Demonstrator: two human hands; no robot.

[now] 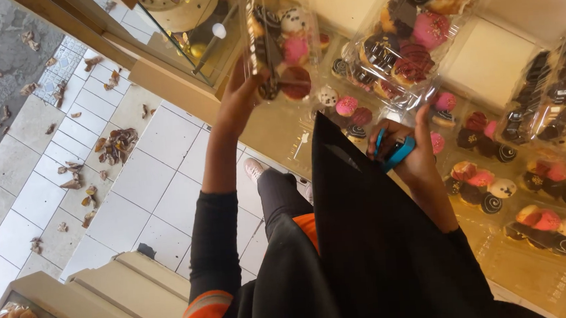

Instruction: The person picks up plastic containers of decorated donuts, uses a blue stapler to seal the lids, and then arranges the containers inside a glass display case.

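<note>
My left hand (246,92) is closed on the edge of a clear plastic box of donuts (283,43), held up above the tabletop (281,139). The box looks light and bendy, and it may be slippery. The donuts inside could squash, so holding the rim is best. My right hand (410,149) grips a blue tool (397,152).

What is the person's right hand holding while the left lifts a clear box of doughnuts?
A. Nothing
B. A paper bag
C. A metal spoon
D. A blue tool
D: the right hand grips a blue tool above the counter, while the left hand holds up the clear box of doughnuts.
</note>
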